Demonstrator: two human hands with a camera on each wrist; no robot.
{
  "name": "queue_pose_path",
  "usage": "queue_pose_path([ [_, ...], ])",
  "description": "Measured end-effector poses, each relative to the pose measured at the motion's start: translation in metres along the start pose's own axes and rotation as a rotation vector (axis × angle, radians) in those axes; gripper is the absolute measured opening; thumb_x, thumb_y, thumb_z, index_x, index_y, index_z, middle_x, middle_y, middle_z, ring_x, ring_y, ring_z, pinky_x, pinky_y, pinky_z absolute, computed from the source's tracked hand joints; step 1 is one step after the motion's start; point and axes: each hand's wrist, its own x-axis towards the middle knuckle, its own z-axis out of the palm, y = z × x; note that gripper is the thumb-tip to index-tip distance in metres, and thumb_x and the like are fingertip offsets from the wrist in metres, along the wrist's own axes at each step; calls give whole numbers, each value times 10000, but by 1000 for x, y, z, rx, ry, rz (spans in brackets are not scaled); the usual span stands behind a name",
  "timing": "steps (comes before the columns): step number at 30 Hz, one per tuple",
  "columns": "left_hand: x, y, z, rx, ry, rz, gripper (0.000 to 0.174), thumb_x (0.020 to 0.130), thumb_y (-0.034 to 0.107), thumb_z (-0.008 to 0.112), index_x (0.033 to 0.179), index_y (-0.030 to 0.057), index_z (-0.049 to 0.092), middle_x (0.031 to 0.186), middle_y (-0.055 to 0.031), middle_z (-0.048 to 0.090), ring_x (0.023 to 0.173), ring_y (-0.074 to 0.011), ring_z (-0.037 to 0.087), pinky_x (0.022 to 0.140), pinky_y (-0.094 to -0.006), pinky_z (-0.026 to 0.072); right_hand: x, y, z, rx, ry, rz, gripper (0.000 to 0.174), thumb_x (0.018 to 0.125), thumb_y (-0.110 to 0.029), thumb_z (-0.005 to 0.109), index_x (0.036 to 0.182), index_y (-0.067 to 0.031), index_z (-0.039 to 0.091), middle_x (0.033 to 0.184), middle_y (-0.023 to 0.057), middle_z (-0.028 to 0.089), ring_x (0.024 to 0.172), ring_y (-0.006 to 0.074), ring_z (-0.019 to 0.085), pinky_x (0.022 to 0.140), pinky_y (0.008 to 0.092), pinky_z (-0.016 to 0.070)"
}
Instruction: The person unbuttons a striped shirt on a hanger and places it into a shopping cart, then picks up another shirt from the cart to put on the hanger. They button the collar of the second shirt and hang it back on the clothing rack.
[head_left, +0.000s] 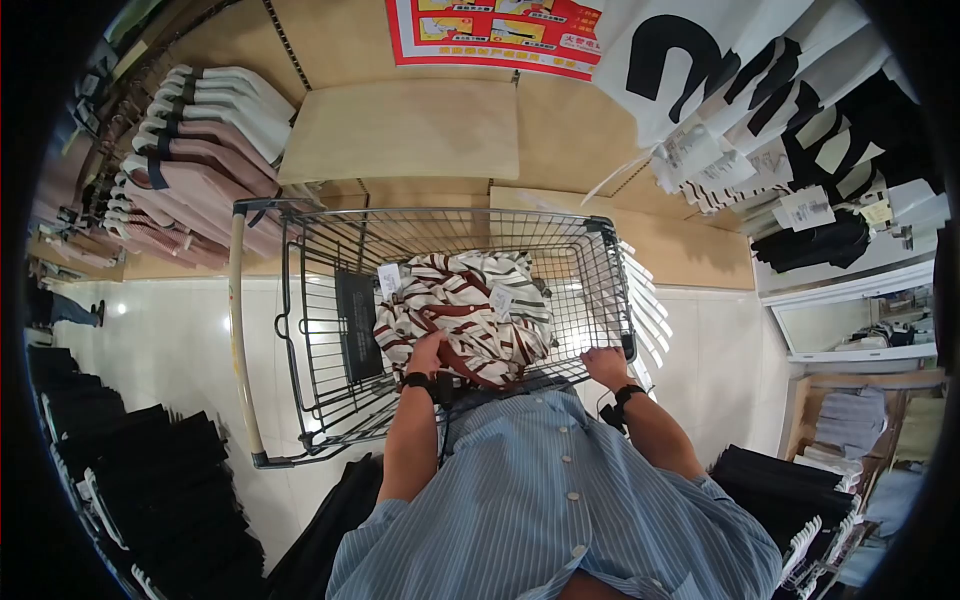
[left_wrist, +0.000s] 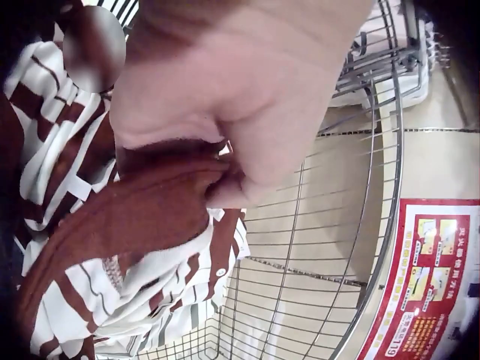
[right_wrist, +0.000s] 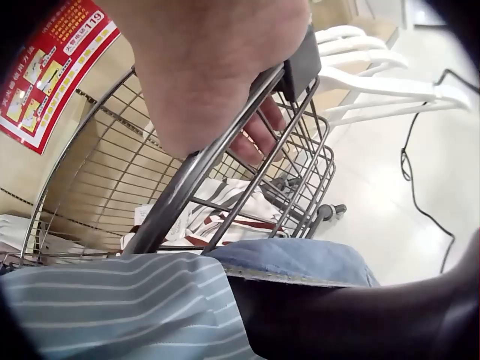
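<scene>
My left hand point(head_left: 428, 352) pinches the brown trim point(left_wrist: 150, 214) of a white shirt with brown stripes point(head_left: 450, 290), thumb and fingertips meeting at the fabric edge in the left wrist view. The shirt lies bunched in a wire shopping cart point(head_left: 400, 211) among other striped garments, with white tags point(head_left: 389, 279) showing on the pile. Over the cart's near rim point(right_wrist: 180, 191), toward its right corner, my right hand point(head_left: 606, 367) is hooked. Its fingers point(right_wrist: 259, 139) show through the bars on the inner side, while the palm covers the rim from above.
White hangers point(head_left: 648, 310) stick out beyond the cart's right end. Pink and white tops point(head_left: 200, 150) hang at the left back, printed white shirts point(head_left: 690, 60) at the right. Dark folded clothes point(head_left: 160, 480) flank me on the left. A wooden shelf point(head_left: 400, 130) stands behind the cart.
</scene>
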Motion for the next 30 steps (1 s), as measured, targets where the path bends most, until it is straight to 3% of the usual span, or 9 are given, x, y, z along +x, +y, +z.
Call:
queue_pose_path([
  [3, -7, -12, -15, -217, -54, 77, 304, 796, 199, 671, 1035, 17, 632, 973, -127, 648, 852, -273, 631, 665, -420, 528, 0, 1, 6, -11, 27, -19, 400, 932, -398, 444, 929, -110, 721, 899, 126, 713, 961, 300, 642, 952, 480, 377],
  [7, 9, -17, -28, -447, -196, 75, 294, 826, 97, 642, 1102, 5, 602, 1072, -137, 655, 956, -311, 636, 840, -482, 537, 2, 0, 1, -3, 35, -13, 392, 928, -396, 459, 903, -97, 712, 890, 129, 708, 922, 320, 646, 936, 479, 404],
  [11, -10, -13, -34, -504, -447, 251, 354, 830, -25, 611, 1177, -31, 544, 1114, -125, 633, 991, -293, 634, 889, -450, 528, 0, -2, -3, 30, 64, -25, 375, 924, -389, 478, 876, -104, 716, 875, 133, 706, 916, 322, 647, 923, 469, 419],
  [12, -23, -10, -32, -521, -401, 240, 432, 812, -69, 615, 1232, -32, 517, 1093, -118, 636, 1010, -257, 625, 895, -372, 511, 1, -1, 1, 1, 131, -41, 338, 906, -361, 496, 823, -115, 713, 823, 103, 710, 856, 293, 663, 870, 468, 426],
  [16, -73, 9, -23, -378, -384, 337, 539, 780, -66, 629, 1299, 1, 501, 1118, -106, 633, 1023, -240, 618, 888, -355, 503, 3, 0, 0, 14, 90, -13, 333, 902, -354, 493, 833, -112, 712, 831, 104, 713, 854, 298, 666, 901, 470, 420],
  [19, -94, 18, -17, -8, -297, 487, 536, 749, -31, 652, 1270, -15, 524, 1136, -107, 631, 1040, -237, 609, 900, -346, 489, 5, -2, -1, 39, 18, 5, 330, 885, -370, 518, 891, -102, 710, 858, 122, 714, 880, 307, 668, 940, 462, 415],
  [24, -135, 41, 12, 747, -191, 874, 360, 806, 134, 599, 1122, -38, 584, 1128, -237, 614, 1056, -421, 566, 875, -427, 474, 22, -5, -10, 512, -77, -18, 548, 813, -430, 664, 1197, -42, 611, 1109, 221, 655, 1061, 356, 614, 988, 441, 426],
  [26, -171, 57, 29, 808, -256, 976, 292, 796, 88, 571, 1067, -16, 600, 1075, -221, 613, 1000, -424, 572, 842, -448, 476, 22, -31, -47, 429, -6, -281, 727, 762, -392, 751, 1323, -9, 492, 1241, 239, 574, 1166, 376, 543, 994, 424, 438],
  [30, -226, 70, 60, 826, -455, 1135, 193, 804, 48, 565, 987, -7, 588, 974, -189, 585, 943, -386, 572, 800, -429, 469, -1, -118, -140, 683, 120, -655, 665, 758, -282, 765, 1332, -74, 502, 1208, 176, 584, 1143, 365, 551, 935, 395, 484],
])
